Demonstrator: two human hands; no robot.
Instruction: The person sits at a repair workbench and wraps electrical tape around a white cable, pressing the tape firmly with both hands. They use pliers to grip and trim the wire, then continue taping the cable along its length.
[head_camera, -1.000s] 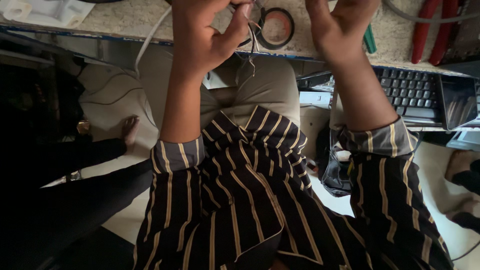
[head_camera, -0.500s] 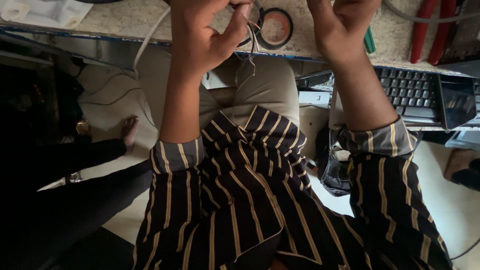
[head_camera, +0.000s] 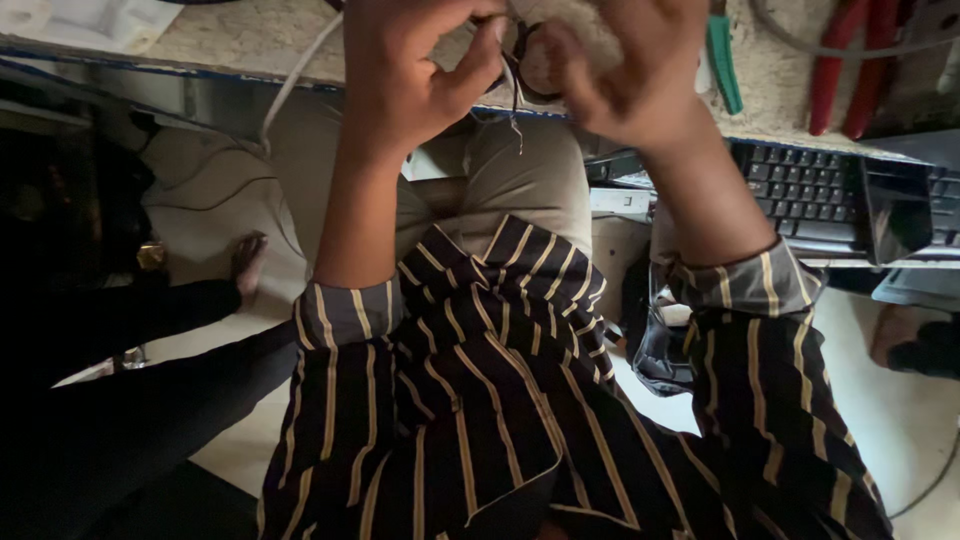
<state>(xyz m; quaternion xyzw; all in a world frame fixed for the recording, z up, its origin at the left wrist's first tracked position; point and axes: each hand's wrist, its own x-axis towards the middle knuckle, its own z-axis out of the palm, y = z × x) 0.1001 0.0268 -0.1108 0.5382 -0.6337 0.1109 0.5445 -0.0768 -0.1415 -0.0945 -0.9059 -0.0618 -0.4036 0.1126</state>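
Observation:
My left hand (head_camera: 410, 70) is raised at the table edge and pinches a few thin wires (head_camera: 515, 115) between thumb and fingers; their loose ends hang down over my lap. My right hand (head_camera: 630, 70) is curled close beside it, its thumb next to the wires. Whether it grips them is hidden. A black tape roll (head_camera: 530, 62) lies on the table behind both hands and is mostly covered by them. Striped sleeves cover both forearms.
On the speckled tabletop (head_camera: 230, 35) lie a green-handled tool (head_camera: 722, 60) and red-handled pliers (head_camera: 850, 70). A black keyboard (head_camera: 800, 190) sits on a lower shelf at right. A white cable (head_camera: 290, 85) hangs off the table. Another person's foot (head_camera: 248, 262) rests at left.
My right hand has moved left until it meets my left hand, and it now covers most of the tape roll. My left hand keeps hold of the wires.

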